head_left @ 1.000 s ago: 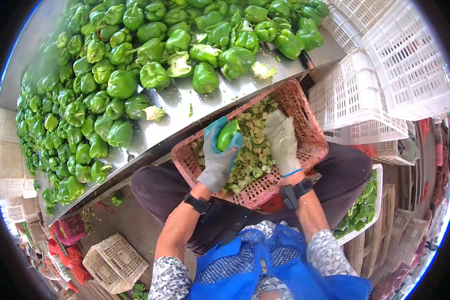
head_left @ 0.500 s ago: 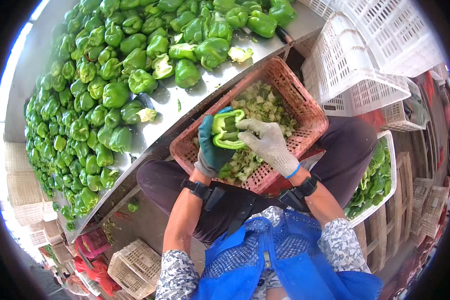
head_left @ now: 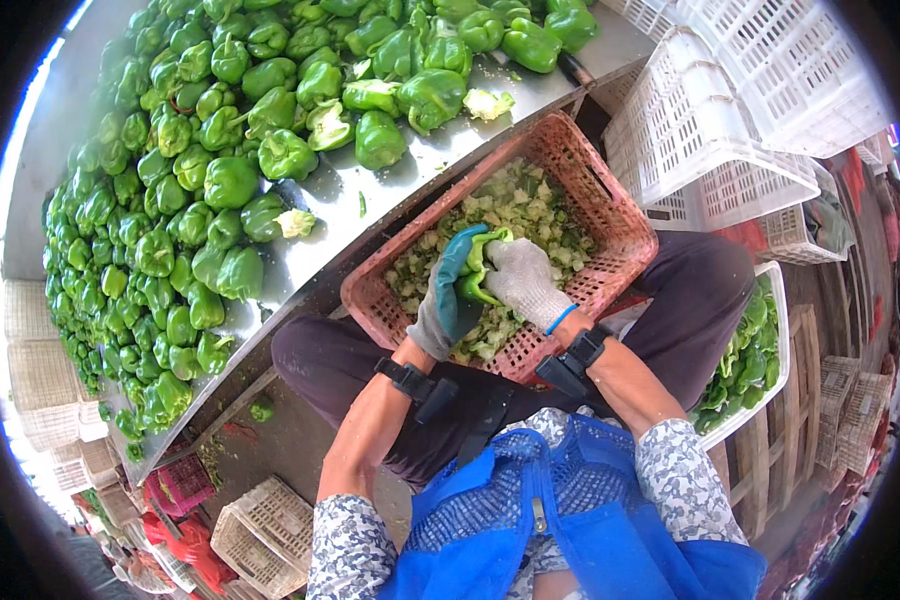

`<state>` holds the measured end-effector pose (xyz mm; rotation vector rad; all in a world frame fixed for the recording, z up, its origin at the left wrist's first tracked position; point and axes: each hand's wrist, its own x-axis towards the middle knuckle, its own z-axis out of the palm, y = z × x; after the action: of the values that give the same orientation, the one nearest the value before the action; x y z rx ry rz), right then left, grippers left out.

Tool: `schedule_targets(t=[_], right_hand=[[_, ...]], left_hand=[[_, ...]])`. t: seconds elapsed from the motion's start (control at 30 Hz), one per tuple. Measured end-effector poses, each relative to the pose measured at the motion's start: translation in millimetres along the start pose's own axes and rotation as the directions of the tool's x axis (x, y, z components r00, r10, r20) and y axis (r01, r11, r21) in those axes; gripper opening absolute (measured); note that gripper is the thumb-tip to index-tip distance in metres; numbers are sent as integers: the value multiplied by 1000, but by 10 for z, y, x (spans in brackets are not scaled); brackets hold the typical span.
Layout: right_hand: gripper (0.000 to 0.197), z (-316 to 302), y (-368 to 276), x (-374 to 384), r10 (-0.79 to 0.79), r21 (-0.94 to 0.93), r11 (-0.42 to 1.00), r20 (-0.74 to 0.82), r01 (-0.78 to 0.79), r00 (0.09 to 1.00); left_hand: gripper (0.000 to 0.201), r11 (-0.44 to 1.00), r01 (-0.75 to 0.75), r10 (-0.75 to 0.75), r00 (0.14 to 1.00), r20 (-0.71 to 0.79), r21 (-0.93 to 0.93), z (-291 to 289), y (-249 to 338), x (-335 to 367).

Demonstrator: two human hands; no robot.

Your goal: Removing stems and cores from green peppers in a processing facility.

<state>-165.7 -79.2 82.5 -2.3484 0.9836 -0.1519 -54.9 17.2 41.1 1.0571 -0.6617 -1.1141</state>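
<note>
Over the pink plastic crate (head_left: 625, 225) between my knees, both my gloved hands meet around a green bell pepper (head_left: 475, 268) that is cut open. My left hand (head_left: 450, 290), in a teal-coated grey glove, wraps the pepper from the left. From the other side my right hand (head_left: 523, 280), in a pale knitted glove, closes on it, its fingertips partly hidden at the pepper's inner side. Below them the crate holds many pale pepper cores and scraps (head_left: 515, 195).
A metal table (head_left: 300, 250) at the far left carries a large heap of whole green peppers (head_left: 185, 200). White plastic crates (head_left: 710, 120) stack at the far right. Beside my right knee stands a white crate of cut green peppers (head_left: 745, 365). Another crate (head_left: 265, 535) lies at lower left.
My left hand has turned the pepper, so its open side no longer faces up as fully. My right hand has moved in closer and now grips it.
</note>
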Motion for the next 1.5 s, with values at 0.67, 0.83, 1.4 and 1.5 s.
schedule_targets(t=[0.67, 0.83, 1.4, 1.5], right_hand=[[11, -685, 41, -514, -88, 446, 864, -320, 232, 943], [15, -643, -159, -668, -192, 329, 878, -419, 346, 887], [7, -404, -325, -631, -257, 170, 935, -279, 310, 925], [7, -422, -276, -663, -260, 326, 860, -381, 392, 887]], left_hand=[[82, 541, 415, -198, 908, 369, -732, 174, 585, 147], [82, 673, 363, -214, 930, 300, -645, 241, 553, 190], [71, 760, 397, -273, 913, 302, -514, 265, 449, 185], [72, 697, 368, -296, 929, 220, -616, 252, 470, 227]])
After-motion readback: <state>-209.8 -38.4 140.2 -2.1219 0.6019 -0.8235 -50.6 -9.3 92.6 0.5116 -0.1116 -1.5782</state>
